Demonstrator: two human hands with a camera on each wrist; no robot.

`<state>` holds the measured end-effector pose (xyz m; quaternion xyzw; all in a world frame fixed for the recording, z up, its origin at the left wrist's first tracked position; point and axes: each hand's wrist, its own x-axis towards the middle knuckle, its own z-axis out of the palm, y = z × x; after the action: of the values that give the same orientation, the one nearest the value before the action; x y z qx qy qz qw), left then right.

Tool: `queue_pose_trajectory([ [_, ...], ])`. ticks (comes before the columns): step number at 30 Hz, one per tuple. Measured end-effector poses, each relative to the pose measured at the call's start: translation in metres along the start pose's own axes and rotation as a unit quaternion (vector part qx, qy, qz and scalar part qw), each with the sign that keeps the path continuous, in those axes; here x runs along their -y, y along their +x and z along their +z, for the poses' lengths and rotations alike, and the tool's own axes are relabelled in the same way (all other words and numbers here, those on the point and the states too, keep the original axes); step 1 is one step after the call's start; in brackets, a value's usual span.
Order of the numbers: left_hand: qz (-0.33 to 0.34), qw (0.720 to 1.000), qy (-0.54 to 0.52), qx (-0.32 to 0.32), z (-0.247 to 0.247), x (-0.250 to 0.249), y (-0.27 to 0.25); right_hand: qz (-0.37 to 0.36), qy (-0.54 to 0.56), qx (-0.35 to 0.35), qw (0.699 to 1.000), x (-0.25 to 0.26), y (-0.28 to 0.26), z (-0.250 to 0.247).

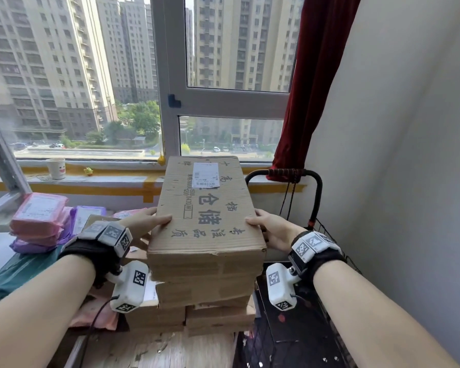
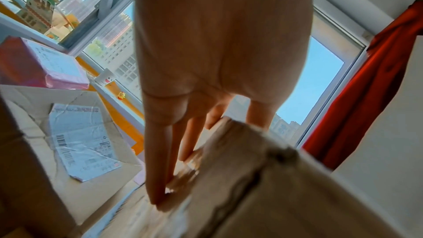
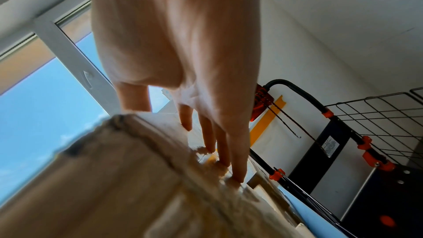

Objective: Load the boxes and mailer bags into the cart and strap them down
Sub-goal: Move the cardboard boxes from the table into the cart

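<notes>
We clamp the top cardboard box (image 1: 206, 208) between left hand (image 1: 144, 221) and right hand (image 1: 272, 229), thumbs on top, fingers down its sides. Its long axis runs away from us. The cart (image 1: 327, 235) stands to our right, nearer the right hand.

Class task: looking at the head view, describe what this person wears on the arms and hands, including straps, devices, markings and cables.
No sleeves: both forearms are bare, as are the left hand and right hand. Each wrist carries a black strap with white blocks printed with black-and-white square code markers. A white camera pod hangs under each wrist; a thin black cable trails from the left one.
</notes>
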<state>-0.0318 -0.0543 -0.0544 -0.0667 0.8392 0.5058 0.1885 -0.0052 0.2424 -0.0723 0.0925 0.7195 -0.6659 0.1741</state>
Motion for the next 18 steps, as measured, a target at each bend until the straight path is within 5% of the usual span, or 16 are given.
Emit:
queue_pose_trajectory([
  [8,0.045,0.999,-0.013,-0.002,0.057,-0.055,-0.019,-0.043,0.039,-0.017,0.998,0.0,-0.03,-0.077],
  [18,0.08,0.996,-0.036,0.021,0.213,-0.14,-0.02,-0.068,0.043,-0.051,0.995,-0.02,-0.085,-0.244],
])
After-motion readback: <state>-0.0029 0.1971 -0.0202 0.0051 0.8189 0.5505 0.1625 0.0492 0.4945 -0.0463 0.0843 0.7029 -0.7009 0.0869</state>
